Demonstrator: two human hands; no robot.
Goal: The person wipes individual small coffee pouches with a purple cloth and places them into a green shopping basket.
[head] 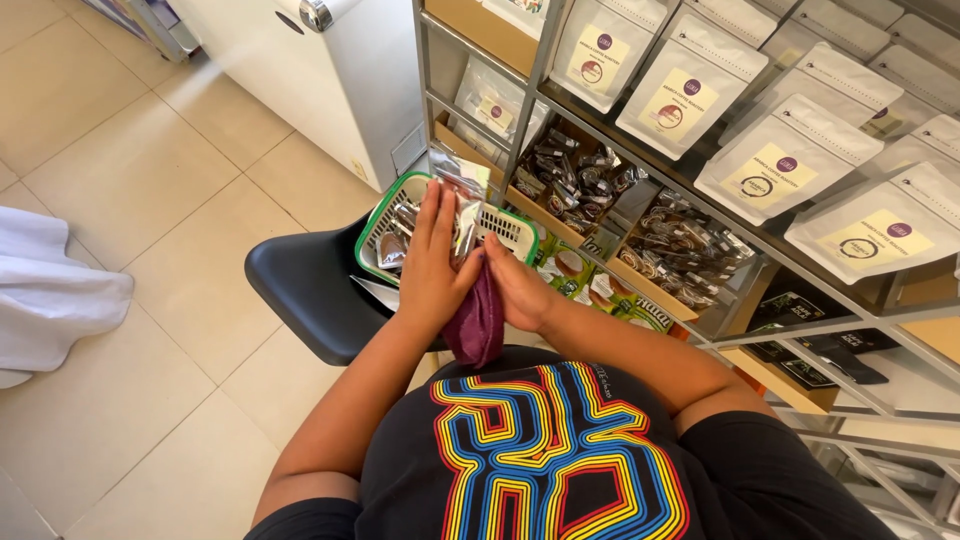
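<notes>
My left hand holds a shiny silver foil packet upright over a green and white plastic basket. My right hand grips a maroon cloth that hangs down between both hands, pressed against the packet's lower edge. The basket holds several more foil packets and rests on a black chair seat.
A metal shelf rack stands right in front, with white pouches on top and boxes of dark wrapped sweets below. A white freezer stands at the back. White fabric lies at the left on the tiled floor.
</notes>
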